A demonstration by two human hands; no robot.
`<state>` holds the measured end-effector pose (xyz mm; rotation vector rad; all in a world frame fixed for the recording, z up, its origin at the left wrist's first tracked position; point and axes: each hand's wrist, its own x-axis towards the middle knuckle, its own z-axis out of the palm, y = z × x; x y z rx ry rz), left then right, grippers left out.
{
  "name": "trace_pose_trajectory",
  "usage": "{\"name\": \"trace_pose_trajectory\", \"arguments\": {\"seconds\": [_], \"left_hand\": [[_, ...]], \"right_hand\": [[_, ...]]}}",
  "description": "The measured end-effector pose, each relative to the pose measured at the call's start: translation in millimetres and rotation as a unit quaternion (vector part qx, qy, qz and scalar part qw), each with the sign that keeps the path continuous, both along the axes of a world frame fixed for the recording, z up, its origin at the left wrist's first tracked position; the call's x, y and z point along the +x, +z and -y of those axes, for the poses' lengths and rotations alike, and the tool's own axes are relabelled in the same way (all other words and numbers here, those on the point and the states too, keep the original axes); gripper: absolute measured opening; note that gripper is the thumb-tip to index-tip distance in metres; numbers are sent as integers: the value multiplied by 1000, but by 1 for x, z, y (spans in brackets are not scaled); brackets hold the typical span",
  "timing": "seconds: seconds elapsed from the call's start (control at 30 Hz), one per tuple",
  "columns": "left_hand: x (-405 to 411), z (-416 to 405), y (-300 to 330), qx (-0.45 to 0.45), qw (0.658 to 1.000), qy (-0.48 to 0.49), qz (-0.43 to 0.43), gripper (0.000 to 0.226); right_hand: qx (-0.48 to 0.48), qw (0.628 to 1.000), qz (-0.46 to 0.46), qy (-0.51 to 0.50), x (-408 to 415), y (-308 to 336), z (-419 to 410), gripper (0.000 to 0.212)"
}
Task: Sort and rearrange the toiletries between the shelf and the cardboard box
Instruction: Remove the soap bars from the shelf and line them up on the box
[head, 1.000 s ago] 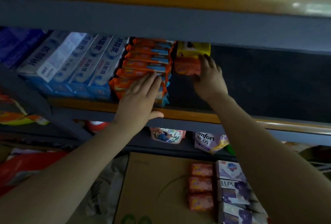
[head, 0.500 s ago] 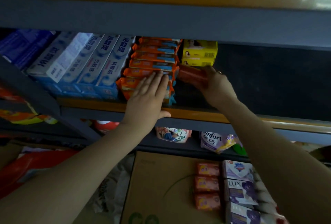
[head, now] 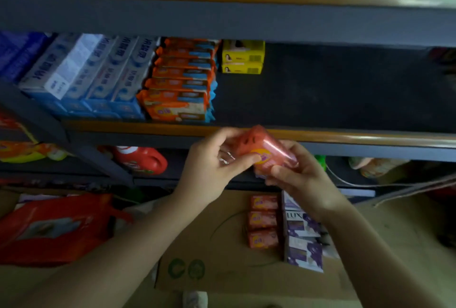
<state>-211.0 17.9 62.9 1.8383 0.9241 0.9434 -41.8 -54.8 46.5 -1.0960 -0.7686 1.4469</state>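
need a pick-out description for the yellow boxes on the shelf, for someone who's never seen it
Start at the dark shelf under the grey beam. Left of its bare stretch runs a row of orange soap packs; the yellow boxes sit stacked beside that row's far end, at the back. They are the only yellow packaging on this shelf level.

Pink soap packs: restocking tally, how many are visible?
4: one pink soap pack held by both hands, three lined on the cardboard box. More may be hidden.

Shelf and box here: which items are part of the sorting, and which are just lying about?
In the job:
orange soap pack, held by left hand and right hand
shelf
cardboard box

Lying about:
red detergent bottle
red bag
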Motion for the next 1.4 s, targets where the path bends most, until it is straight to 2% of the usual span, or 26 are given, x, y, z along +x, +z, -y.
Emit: {"name": "trace_pose_trajectory", "arguments": {"seconds": [0.07, 0.17, 0.33, 0.4, 0.53, 0.63, 0.7, 0.77, 0.83, 0.93, 1.0, 1.03, 1.13, 1.27, 1.33, 1.4], "left_hand": [[2, 13, -4, 44, 999, -6, -4, 32], [5, 26, -8, 93, 995, -9, -31, 38], [10, 33, -22, 16, 1000, -20, -5, 34], [10, 33, -30, -22, 999, -44, 2, 35], [10, 31, -48, -8, 994, -88, -60, 45], [11, 33, -62, 1, 990, -120, -78, 49], [10, 37, -70, -26, 989, -125, -79, 50], [10, 42, -75, -101, 984, -127, -70, 54], [12, 48, -77, -214, 968, -129, -22, 51], [15, 56, -79, -375, 915, -119, 92, 45], [16, 61, -86, -424, 892, -111, 108, 44], [18, 63, -88, -447, 881, -109, 106, 40], [22, 65, -95, -494, 861, -98, 67, 26], [16, 62, -109, -504, 860, -74, 15, 35], [11, 64, -124, -477, 874, -66, -71, 33], [6, 70, -149, -443, 881, -38, -161, 17]], "right_hand": [[-32, 994, -109, -6, -1, -13, 12, 74], [-48, 986, -159, -21, -1, -22, 24, 75], [-15, 982, -185, -40, 16, -19, 42, 60], [10, 988, -146, -49, 24, -15, 50, 50], [37, 997, 48, -46, 30, -8, 59, 32], [46, 992, 106, -49, 29, -9, 62, 39], [41, 989, 132, -53, 27, -11, 65, 42], [27, 977, 201, -64, 26, -15, 66, 41], [0, 953, 291, -88, 27, -14, 67, 37], [-51, 916, 385, -98, 30, -6, 65, 46], [-70, 903, 415, -81, 29, -2, 63, 53], [-81, 899, 425, -75, 29, -1, 61, 50], [-137, 898, 416, -46, 34, -10, 57, 32], [-205, 896, 393, 26, 40, -44, 58, 33], [-226, 876, 424, 38, 42, -66, 60, 30], [-257, 854, 448, 52, 48, -89, 64, 29]]}}
